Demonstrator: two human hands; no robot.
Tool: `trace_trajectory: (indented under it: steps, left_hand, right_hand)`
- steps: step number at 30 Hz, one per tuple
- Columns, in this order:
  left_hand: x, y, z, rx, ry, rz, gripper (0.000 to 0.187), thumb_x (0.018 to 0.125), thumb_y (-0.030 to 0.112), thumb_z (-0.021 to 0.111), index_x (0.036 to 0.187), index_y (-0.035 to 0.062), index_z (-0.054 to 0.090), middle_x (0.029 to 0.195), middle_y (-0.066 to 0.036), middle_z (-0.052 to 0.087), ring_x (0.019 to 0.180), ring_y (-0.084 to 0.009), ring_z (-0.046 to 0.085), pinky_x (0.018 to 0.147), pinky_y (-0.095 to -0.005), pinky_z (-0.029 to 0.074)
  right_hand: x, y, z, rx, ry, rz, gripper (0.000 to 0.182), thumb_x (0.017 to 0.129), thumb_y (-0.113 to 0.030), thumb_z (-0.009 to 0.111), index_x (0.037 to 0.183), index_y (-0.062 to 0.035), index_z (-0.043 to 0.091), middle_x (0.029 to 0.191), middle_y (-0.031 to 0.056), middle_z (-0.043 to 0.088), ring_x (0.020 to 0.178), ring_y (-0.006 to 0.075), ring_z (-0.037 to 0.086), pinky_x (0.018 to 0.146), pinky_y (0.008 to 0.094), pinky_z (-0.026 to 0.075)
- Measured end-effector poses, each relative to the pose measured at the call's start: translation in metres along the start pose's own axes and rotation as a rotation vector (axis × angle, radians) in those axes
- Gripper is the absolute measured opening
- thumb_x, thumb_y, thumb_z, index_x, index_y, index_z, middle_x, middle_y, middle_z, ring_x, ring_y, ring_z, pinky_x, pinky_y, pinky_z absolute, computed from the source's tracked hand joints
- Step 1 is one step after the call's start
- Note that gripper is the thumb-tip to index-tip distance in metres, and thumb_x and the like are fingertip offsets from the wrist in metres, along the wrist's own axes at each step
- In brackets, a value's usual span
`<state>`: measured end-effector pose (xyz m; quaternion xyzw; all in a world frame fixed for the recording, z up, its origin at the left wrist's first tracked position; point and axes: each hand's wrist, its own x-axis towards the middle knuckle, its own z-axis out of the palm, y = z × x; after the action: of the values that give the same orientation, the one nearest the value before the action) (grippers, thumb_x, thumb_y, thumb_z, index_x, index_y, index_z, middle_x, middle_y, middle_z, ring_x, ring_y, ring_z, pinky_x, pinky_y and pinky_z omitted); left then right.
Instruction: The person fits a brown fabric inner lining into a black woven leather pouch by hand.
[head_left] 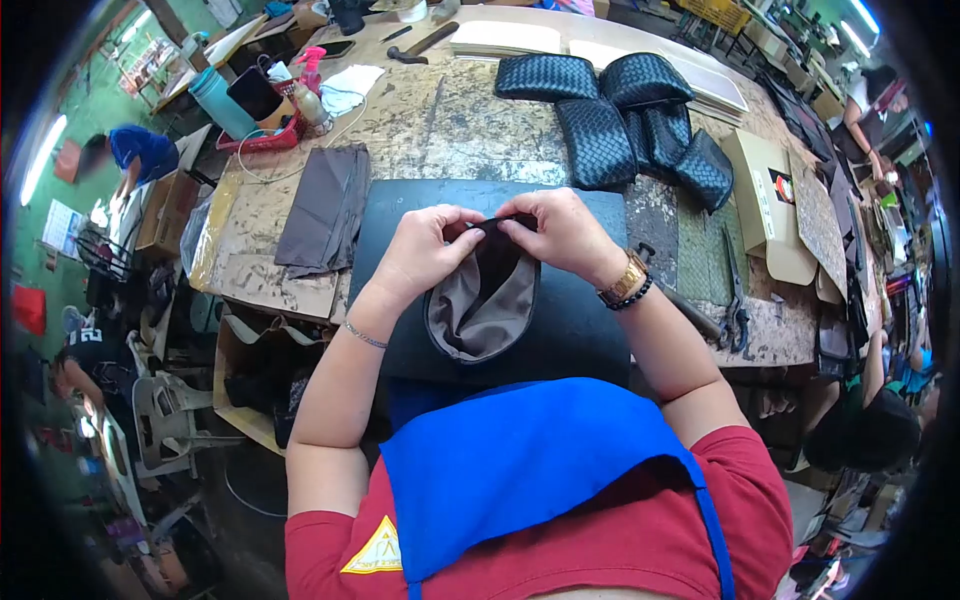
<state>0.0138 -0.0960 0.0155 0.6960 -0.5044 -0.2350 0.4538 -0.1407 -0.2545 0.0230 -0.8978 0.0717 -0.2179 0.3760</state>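
A small dark pouch [485, 305] with a grey-brown fabric lining hangs open between my hands, above a black board [580, 300] at the table's near edge. My left hand [435, 245] pinches the pouch's far rim on the left. Just to the right, my right hand [560, 235] pinches the same rim, thumb inside and fingers behind. The two sets of fingertips nearly meet. The lining looks creased, and the pouch's outer side is mostly hidden.
Woven black pouches [597, 140] lie beyond the board. Dark fabric sheets [322, 210] are at left, near a red basket [270, 140]. A hammer [425, 43] lies at the back, scissors [737, 300] at right beside a cardboard box [765, 200]. Other people work on both sides.
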Motion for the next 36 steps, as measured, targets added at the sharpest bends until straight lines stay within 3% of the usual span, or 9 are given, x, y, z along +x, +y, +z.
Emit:
trace_trajectory:
  steps: [6, 11, 15, 16, 17, 20, 22, 25, 36]
  left_hand:
    - [-0.001, 0.013, 0.004, 0.396, 0.138, 0.145, 0.019, 0.084, 0.023, 0.071, 0.095, 0.0078, 0.072, 0.077, -0.011, 0.069, 0.068, -0.0236, 0.068, 0.063, -0.0339, 0.053]
    - [0.0, 0.015, 0.0, 0.485, 0.283, 0.097, 0.017, 0.08, 0.026, 0.07, 0.084, 0.0092, 0.068, 0.072, -0.01, 0.067, 0.065, -0.0266, 0.067, 0.06, -0.0369, 0.052]
    - [-0.005, -0.001, -0.03, 0.335, 0.401, -0.156, 0.019, 0.082, 0.027, 0.069, 0.086, 0.0081, 0.07, 0.071, -0.009, 0.07, 0.066, -0.0247, 0.069, 0.061, -0.0359, 0.053]
    - [-0.006, -0.015, -0.036, 0.272, 0.411, -0.182, 0.02, 0.082, 0.027, 0.07, 0.089, 0.0078, 0.072, 0.071, -0.009, 0.07, 0.065, -0.0229, 0.069, 0.061, -0.0344, 0.053]
    - [-0.008, -0.025, -0.04, 0.21, 0.4, -0.199, 0.021, 0.087, 0.019, 0.072, 0.096, -0.0005, 0.07, 0.071, -0.004, 0.068, 0.063, -0.0058, 0.059, 0.061, -0.0255, 0.049]
    - [-0.027, -0.016, -0.037, 0.299, 0.513, 0.254, 0.032, 0.085, 0.025, 0.075, 0.107, 0.0027, 0.067, 0.099, -0.011, 0.068, 0.093, -0.0209, 0.065, 0.083, -0.0314, 0.05]
    - [-0.051, 0.004, -0.033, 0.311, 0.278, 0.41, 0.04, 0.079, 0.032, 0.078, 0.107, 0.0058, 0.067, 0.106, -0.012, 0.066, 0.103, -0.0286, 0.063, 0.091, -0.0382, 0.047]
    - [-0.083, 0.016, -0.016, 0.521, 0.224, 0.445, 0.041, 0.07, 0.036, 0.086, 0.1, 0.0153, 0.069, 0.096, -0.001, 0.068, 0.096, -0.0197, 0.065, 0.1, -0.0436, 0.038]
    - [-0.087, 0.001, -0.003, 0.539, 0.267, 0.354, 0.017, 0.077, 0.024, 0.08, 0.091, 0.0193, 0.073, 0.086, 0.005, 0.067, 0.091, -0.0157, 0.064, 0.111, -0.0476, 0.026]
  right_hand:
    - [0.005, 0.0, 0.006, -0.062, 0.023, -0.083, 0.012, 0.081, -0.012, 0.07, 0.088, -0.0023, 0.07, 0.079, 0.0178, 0.068, 0.074, 0.0344, 0.067, 0.068, 0.0398, 0.054]
    - [0.002, -0.012, 0.014, -0.247, 0.147, -0.293, 0.026, 0.083, -0.019, 0.072, 0.107, -0.0113, 0.067, 0.108, 0.0099, 0.067, 0.103, 0.0305, 0.063, 0.085, 0.0381, 0.051]
    - [-0.023, -0.034, 0.004, -0.156, -0.209, -0.435, 0.07, 0.07, -0.062, 0.078, 0.118, -0.0143, 0.062, 0.119, 0.0051, 0.063, 0.124, 0.0255, 0.055, 0.111, 0.0653, 0.025]
    - [-0.03, -0.037, 0.007, -0.144, -0.258, -0.45, 0.061, 0.072, -0.055, 0.08, 0.116, -0.0149, 0.063, 0.119, 0.0033, 0.062, 0.123, 0.0244, 0.055, 0.113, 0.0639, 0.025]
    - [-0.034, -0.031, 0.014, -0.148, -0.261, -0.451, 0.054, 0.073, -0.047, 0.081, 0.113, -0.0141, 0.063, 0.118, 0.004, 0.062, 0.121, 0.0251, 0.056, 0.112, 0.0621, 0.028]
    - [-0.036, -0.012, 0.03, -0.048, -0.162, -0.439, 0.041, 0.073, -0.024, 0.084, 0.107, -0.0117, 0.066, 0.111, 0.0067, 0.062, 0.111, 0.0263, 0.06, 0.101, 0.0484, 0.043]
    - [-0.036, -0.009, 0.033, 0.014, -0.091, -0.399, 0.037, 0.073, -0.016, 0.085, 0.104, -0.0108, 0.066, 0.108, 0.008, 0.061, 0.105, 0.0272, 0.061, 0.093, 0.0419, 0.05]
    - [-0.031, -0.01, 0.038, 0.045, -0.021, -0.352, 0.033, 0.072, -0.013, 0.083, 0.101, -0.0114, 0.066, 0.105, 0.0078, 0.059, 0.1, 0.0274, 0.061, 0.083, 0.0371, 0.053]
    - [-0.023, -0.02, 0.038, -0.155, -0.082, -0.439, 0.017, 0.078, -0.019, 0.078, 0.092, -0.0182, 0.068, 0.099, -0.0043, 0.061, 0.108, 0.0198, 0.058, 0.111, 0.0609, 0.03]
